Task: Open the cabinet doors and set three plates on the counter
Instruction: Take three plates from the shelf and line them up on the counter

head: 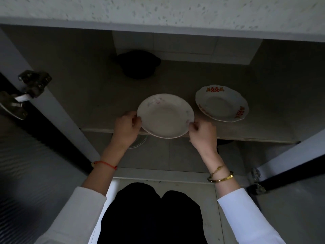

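Both cabinet doors stand open, the left door point(26, 155) and the right door point(299, 173). A white plate with a faint pink pattern point(166, 116) juts over the front edge of the cabinet shelf point(91, 103). My left hand point(125, 128) grips its left rim and my right hand point(204, 135) grips its right rim. A second plate with red and gold marks point(222, 103) lies flat on the shelf to the right, untouched. The speckled counter point(158, 9) runs along the top of the view.
A black pot point(138, 65) sits at the back of the shelf. Below the shelf, part of a pale round dish point(139, 142) shows by my left wrist. Metal hinges point(33, 83) stick out on the left door frame. My dark-clad knees point(153, 217) are close to the cabinet's base.
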Motion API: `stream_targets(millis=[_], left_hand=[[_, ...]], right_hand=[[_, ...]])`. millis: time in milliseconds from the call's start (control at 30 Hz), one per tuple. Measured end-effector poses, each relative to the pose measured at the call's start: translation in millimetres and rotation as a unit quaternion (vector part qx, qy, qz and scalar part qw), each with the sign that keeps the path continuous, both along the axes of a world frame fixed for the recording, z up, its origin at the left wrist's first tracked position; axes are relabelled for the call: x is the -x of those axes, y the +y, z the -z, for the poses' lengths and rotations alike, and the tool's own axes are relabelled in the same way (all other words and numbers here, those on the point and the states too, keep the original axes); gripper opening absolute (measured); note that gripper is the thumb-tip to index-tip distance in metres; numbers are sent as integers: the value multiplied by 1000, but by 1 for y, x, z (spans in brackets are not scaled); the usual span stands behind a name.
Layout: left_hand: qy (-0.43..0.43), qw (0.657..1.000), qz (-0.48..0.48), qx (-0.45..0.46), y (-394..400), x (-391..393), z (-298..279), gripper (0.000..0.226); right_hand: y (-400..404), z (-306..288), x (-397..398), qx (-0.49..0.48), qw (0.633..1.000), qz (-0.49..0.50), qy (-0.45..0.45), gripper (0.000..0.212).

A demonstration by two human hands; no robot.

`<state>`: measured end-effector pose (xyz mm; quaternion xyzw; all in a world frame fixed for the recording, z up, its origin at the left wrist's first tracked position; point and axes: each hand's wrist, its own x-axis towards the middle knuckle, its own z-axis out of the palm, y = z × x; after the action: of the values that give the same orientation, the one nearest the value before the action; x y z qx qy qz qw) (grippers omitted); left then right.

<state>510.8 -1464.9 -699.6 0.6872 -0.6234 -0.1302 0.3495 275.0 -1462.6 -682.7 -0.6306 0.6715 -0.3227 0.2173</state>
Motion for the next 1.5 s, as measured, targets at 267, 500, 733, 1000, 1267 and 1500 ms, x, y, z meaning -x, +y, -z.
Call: stream_targets(millis=[267,500,733,1000,1267,1500], left_hand=[[27,999,-12,34,47,3,-1,16],[25,999,-29,38,64,-2,-2,16],[68,996,-48,11,80,-3,-25,18],[107,989,-75,-70,149,5,-87,18],[119,974,-112,-155,228,9,-179,14],[111,974,-126,-149,268,18,-281,12]], right_hand=[[38,-4,2,-4,1000,-2,-17,21],[50,-6,-1,4,1000,-11,-22,17],[59,-33,-7,-35,999,-7,-11,18],[120,-97,-11,-111,993,19,36,15],[187,-189,-11,-168,984,11,55,13],[220,-283,-6,-185,981,-10,65,13]])
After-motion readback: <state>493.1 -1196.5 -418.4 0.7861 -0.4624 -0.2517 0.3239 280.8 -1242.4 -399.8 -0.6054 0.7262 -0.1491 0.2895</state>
